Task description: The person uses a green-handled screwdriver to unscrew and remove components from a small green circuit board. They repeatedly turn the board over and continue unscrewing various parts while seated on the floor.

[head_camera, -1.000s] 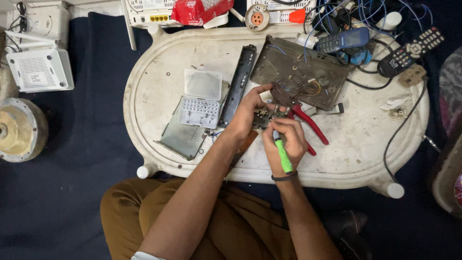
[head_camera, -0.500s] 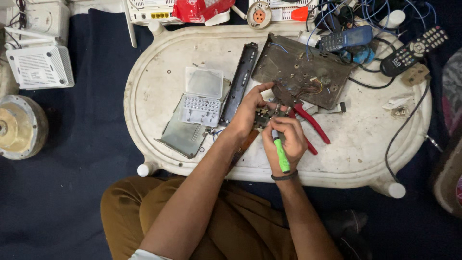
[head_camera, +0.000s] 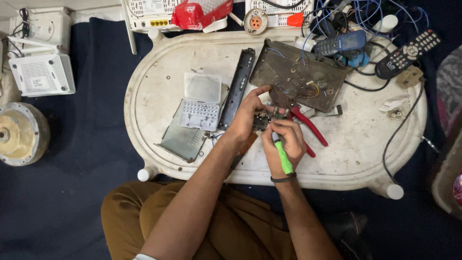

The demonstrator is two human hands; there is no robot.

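Holding steady since a second ago | left hand (head_camera: 248, 115) pinches small circuit board (head_camera: 262, 120) on white oval table (head_camera: 159, 72) | right hand (head_camera: 284, 142) grips green screwdriver (head_camera: 283, 156), tip on board | red pliers (head_camera: 308, 126) lie beside | screw work continues.

Oval white plastic counter (head_camera: 159, 72), scuffed and stained, with rounded feet, standing low on a dark navy floor covering (head_camera: 57, 202), flanked at left by white router boxes (head_camera: 42, 74) and a round metal drum (head_camera: 19, 134), all under even, soft overhead light.
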